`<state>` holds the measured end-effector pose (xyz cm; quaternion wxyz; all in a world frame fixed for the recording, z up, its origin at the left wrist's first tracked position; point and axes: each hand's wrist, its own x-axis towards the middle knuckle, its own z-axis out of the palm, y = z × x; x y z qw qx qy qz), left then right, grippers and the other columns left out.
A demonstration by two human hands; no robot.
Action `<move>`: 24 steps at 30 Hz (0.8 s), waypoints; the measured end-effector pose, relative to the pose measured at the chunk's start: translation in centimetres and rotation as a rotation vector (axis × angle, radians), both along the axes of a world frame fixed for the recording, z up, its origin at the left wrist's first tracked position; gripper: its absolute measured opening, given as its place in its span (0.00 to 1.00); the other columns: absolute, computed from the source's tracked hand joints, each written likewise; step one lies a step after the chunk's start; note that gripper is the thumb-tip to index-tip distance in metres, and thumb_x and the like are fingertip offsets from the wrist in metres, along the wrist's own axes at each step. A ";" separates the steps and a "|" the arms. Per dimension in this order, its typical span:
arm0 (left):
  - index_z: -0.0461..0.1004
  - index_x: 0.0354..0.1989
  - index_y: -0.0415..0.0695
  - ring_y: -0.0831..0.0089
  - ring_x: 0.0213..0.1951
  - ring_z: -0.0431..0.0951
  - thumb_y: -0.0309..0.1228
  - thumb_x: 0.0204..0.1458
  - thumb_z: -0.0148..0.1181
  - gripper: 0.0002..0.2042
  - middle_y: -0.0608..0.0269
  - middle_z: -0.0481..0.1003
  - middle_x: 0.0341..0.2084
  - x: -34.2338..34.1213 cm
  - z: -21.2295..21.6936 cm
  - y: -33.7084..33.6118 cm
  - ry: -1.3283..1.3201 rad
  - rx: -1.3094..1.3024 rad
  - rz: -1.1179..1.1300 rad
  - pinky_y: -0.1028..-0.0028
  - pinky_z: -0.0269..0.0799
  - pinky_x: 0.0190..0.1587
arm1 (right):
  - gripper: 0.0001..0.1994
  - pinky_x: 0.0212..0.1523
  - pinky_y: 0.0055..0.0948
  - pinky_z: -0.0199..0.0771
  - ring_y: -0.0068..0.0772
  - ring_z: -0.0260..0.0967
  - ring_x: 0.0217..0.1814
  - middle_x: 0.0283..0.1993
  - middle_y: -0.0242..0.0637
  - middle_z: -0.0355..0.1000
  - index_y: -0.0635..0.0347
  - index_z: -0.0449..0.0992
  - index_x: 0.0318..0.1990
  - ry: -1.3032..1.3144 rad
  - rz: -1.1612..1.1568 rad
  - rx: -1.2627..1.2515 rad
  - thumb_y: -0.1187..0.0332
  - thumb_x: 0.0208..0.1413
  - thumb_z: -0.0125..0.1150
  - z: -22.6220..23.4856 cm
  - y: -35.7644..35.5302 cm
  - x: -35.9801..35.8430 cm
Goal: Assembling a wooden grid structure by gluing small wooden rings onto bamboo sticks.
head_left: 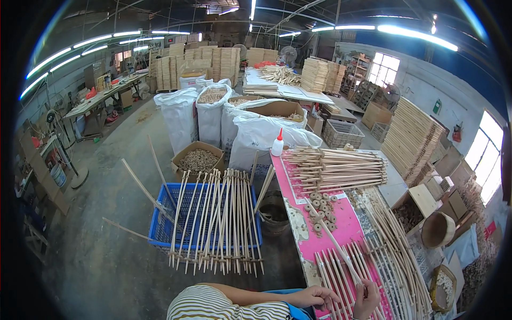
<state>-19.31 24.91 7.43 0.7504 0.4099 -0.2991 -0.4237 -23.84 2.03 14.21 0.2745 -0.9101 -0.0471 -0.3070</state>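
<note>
My right hand (368, 300) is closed around the near end of a pale wooden rod (337, 246), which slants away to the far left over the pink board (349, 216). Near the rod's far end is a small round wooden piece; whether it is threaded on is unclear. My left hand (319, 296) is beside it, fingers curled down over the near ends of a row of rods (333, 272); anything inside them is hidden. Loose wooden rings (322, 205) are scattered beyond, in front of a stack of ringed rods (336, 169).
A blue crate (160, 229) at left has ringed rods laid across it. Beside it are a box of small wooden pieces (197, 160) and a dark bucket (274, 213). A red-tipped glue bottle (278, 144) stands at the board's far corner. White sacks (178, 117) are behind.
</note>
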 end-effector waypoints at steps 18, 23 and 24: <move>0.70 0.69 0.48 0.82 0.44 0.78 0.41 0.71 0.57 0.22 0.70 0.80 0.41 5.3 2.0 4.6 0.102 0.115 0.527 0.78 0.74 0.50 | 0.08 0.39 0.39 0.74 0.42 0.74 0.36 0.36 0.45 0.78 0.63 0.83 0.45 0.070 -0.013 -0.004 0.68 0.67 0.65 0.1 -0.4 0.3; 0.69 0.70 0.48 0.83 0.45 0.77 0.43 0.71 0.56 0.23 0.70 0.80 0.44 5.6 3.3 4.9 0.126 0.139 0.574 0.77 0.73 0.53 | 0.10 0.46 0.39 0.79 0.49 0.79 0.43 0.44 0.50 0.81 0.66 0.82 0.48 0.101 -0.007 0.016 0.68 0.67 0.65 -1.3 -1.5 -0.8; 0.69 0.70 0.48 0.83 0.45 0.77 0.43 0.71 0.56 0.23 0.70 0.80 0.44 5.4 2.9 4.5 0.129 0.145 0.569 0.77 0.73 0.53 | 0.10 0.46 0.39 0.79 0.49 0.79 0.43 0.44 0.50 0.81 0.66 0.82 0.48 0.105 -0.012 0.021 0.68 0.67 0.65 -1.4 -1.6 -1.0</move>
